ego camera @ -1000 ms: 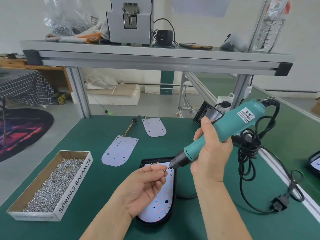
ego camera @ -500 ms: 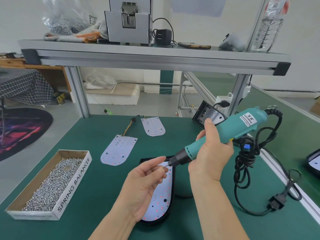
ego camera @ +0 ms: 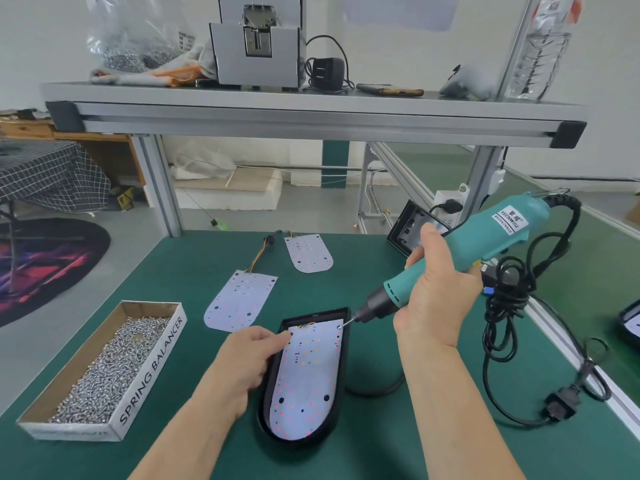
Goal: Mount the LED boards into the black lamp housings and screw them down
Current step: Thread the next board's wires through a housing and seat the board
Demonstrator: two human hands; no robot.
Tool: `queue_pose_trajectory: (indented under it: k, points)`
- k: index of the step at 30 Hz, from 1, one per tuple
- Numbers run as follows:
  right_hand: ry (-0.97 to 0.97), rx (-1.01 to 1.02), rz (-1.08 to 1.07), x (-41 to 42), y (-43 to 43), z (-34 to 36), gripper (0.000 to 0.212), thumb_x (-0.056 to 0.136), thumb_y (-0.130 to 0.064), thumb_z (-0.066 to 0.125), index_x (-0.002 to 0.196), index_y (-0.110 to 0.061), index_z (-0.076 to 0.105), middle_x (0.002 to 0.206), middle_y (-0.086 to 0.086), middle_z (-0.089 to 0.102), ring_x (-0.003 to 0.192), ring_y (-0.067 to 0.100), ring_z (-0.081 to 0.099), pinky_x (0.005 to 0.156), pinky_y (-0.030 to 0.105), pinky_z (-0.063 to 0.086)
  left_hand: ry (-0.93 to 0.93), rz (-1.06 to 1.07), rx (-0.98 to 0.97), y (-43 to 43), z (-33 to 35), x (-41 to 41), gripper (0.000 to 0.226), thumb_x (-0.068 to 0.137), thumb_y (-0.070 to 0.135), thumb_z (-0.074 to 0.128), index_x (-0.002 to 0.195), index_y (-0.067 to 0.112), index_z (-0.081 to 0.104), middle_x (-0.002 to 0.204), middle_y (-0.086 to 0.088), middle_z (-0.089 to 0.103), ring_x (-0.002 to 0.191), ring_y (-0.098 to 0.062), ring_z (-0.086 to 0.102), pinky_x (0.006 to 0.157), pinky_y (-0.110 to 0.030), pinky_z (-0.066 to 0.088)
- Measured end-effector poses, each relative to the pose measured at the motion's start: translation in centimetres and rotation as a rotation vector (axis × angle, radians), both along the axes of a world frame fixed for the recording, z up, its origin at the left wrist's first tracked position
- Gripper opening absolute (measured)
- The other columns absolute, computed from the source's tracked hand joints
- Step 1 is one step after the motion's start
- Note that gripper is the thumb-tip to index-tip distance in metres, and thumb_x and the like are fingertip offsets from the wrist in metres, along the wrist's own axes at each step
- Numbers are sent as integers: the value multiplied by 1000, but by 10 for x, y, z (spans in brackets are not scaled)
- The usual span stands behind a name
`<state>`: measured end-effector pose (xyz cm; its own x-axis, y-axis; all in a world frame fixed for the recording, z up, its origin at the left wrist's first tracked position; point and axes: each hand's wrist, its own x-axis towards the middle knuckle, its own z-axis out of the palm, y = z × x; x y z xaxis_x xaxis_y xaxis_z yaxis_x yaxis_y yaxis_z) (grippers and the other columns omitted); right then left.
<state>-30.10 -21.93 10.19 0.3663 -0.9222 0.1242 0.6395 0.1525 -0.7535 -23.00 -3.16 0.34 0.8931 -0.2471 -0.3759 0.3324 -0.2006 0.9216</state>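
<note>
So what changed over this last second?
The left hand left the bit and dropped to grip the housing by its left edge; the right hand lowered the screwdriver onto the LED board, top-right corner. Its grip, the loose boards and screw box stayed.

Inventory of the green mat (ego camera: 207, 258) and what is around it:

- Two hands are showing: left hand (ego camera: 242, 362), right hand (ego camera: 429, 299).
- Three LED boards are lying in full view: seated LED board (ego camera: 308, 375), near loose LED board (ego camera: 239, 303), far loose LED board (ego camera: 308, 252).
- Two black lamp housings are showing: front housing (ego camera: 266, 403), and edge housing (ego camera: 628, 323), which the frame is cutting off.
- One teal electric screwdriver (ego camera: 485, 244) is showing.
- One cardboard box (ego camera: 152, 362) is holding screws (ego camera: 104, 368) too many to count.
</note>
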Motion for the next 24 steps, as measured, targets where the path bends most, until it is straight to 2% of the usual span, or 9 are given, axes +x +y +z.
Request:
queue_pose_trajectory:
  k: [2, 4, 6, 9, 11, 13, 18, 22, 24]
  points:
    - [16, -45, -11, 3, -2, -2, 26, 86, -14, 75, 76, -20, 52, 54, -9, 54, 51, 10, 50, 53, 19, 45, -239, -14, 386, -2, -4, 10, 46, 76, 49, 78, 69, 14, 49, 59, 7, 43, 55, -16, 37, 51, -27, 26]
    - [40, -86, -16, 5, -3, -5, 27, 85, -14, 75, 74, -18, 51, 53, -6, 53, 51, 11, 50, 52, 18, 44, -291, -124, 631, -6, -5, 15, 65, 68, 70, 72, 60, 19, 31, 54, 7, 33, 54, -19, 32, 54, -29, 21]
    - [46, -106, -13, 7, -4, -8, 28, 86, -14, 75, 73, -17, 50, 52, -6, 51, 49, 9, 50, 51, 17, 44, -253, -251, 723, -13, -6, 19, 72, 57, 79, 69, 61, 21, 25, 54, 8, 27, 53, -19, 29, 54, -28, 19]
    - [54, -139, -13, 9, -6, -14, 28, 83, -17, 76, 70, -19, 51, 52, -6, 51, 49, 9, 49, 50, 16, 43, -173, -317, 680, -26, -4, 22, 71, 43, 75, 73, 65, 17, 38, 62, 6, 42, 57, -18, 42, 57, -27, 30]
    - [79, -167, -12, 11, -8, -19, 28, 81, -17, 76, 68, -19, 51, 53, -5, 50, 49, 10, 48, 50, 18, 42, -130, -308, 609, -35, -5, 22, 65, 48, 65, 80, 72, 12, 51, 72, 4, 54, 63, -17, 52, 58, -26, 38]
    - [114, -197, -8, 14, -11, -25, 27, 80, -17, 77, 68, -18, 53, 56, -4, 51, 51, 12, 47, 51, 20, 43, -98, -306, 534, -42, -8, 22, 55, 56, 55, 84, 79, 10, 60, 77, 1, 58, 65, -16, 55, 59, -25, 42]
    - [197, -286, -14, 17, -14, -46, 26, 77, -23, 76, 67, -20, 53, 59, -1, 48, 56, 19, 43, 51, 26, 41, -81, -268, 480, -48, -16, 25, 53, 60, 48, 88, 86, 8, 65, 85, -3, 65, 71, -19, 62, 61, -25, 46]
    - [226, -290, -8, 21, -15, -58, 24, 78, -23, 76, 72, -12, 55, 56, -5, 50, 50, 14, 44, 48, 21, 42, -82, -251, 514, -50, -17, 25, 50, 60, 49, 88, 77, 10, 64, 74, -1, 61, 62, -18, 58, 55, -24, 41]
    - [229, -284, -5, 23, -15, -62, 26, 78, -23, 75, 75, -6, 55, 56, -4, 50, 49, 14, 44, 48, 21, 42, -81, -249, 527, -51, -17, 25, 51, 60, 50, 88, 81, 10, 63, 81, -1, 63, 69, -17, 61, 58, -25, 44]
